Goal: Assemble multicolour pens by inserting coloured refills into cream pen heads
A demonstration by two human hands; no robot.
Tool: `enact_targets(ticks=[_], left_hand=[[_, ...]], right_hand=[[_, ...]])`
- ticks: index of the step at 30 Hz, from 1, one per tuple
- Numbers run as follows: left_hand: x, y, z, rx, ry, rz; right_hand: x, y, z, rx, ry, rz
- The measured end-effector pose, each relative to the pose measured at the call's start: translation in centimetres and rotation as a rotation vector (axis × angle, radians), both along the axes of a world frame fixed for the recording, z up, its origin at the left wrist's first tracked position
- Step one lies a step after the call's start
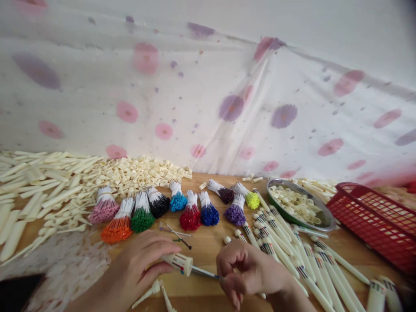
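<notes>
The left hand (146, 255) and right hand (243, 268) are both bare, with slim fingers (165, 248) that narrow towards the tips. The back of the left hand is smooth and gently rounded. The left forearm (100, 288) and right forearm (292, 299) are bare as far as they show, each widening from a narrower wrist. The right fingertips are blurred.
</notes>
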State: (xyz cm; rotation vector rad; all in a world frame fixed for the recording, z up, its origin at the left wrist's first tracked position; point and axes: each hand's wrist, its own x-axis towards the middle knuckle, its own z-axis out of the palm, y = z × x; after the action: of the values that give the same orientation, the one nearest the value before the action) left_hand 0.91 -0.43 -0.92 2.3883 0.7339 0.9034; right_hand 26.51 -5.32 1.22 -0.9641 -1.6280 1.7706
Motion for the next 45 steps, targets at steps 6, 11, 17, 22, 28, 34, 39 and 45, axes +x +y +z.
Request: enact_targets(ticks=[6,11,17,22,28,34,39,45], left_hand=[[0.2,-0.3,0.0,-0.082,-0.019,0.050],[0.5,-0.7,-0.2,-0.095,-0.069,0.059],[0.4,-0.4,0.1,-0.052,-0.023,0.033],[0.4,-0.3,0.3,-0.031,0.021,0.014],[0.1,-0.3,0.1,-0.061,0.032,-0.021],[0.0,-0.3,0.2,-0.095,0.002,-0.019],[0.1,-0.5,0.4,-0.135,-0.011,-0.035],[0.3,-0.7,0.4,-0.223,0.011,-0.023]], right_hand=[[-0.1,0.0,-0.1,-0.003,-0.005,-0.002],[0.0,0.1,-0.2,-0.014,-0.014,-0.002],[-0.3,-0.1,0.3,-0.051,-0.051,0.001],[-0.5,-0.3,0.7,-0.030,-0.094,0.026],[-0.5,-0.3,0.6,-0.003,-0.076,-0.001],[-0.2,-0.1,-0.1,-0.060,0.018,-0.021],[0.1,0.0,-0.4,-0.120,0.060,-0.023],[-0.4,-0.3,-0.4,-0.137,0.101,-0.043]])
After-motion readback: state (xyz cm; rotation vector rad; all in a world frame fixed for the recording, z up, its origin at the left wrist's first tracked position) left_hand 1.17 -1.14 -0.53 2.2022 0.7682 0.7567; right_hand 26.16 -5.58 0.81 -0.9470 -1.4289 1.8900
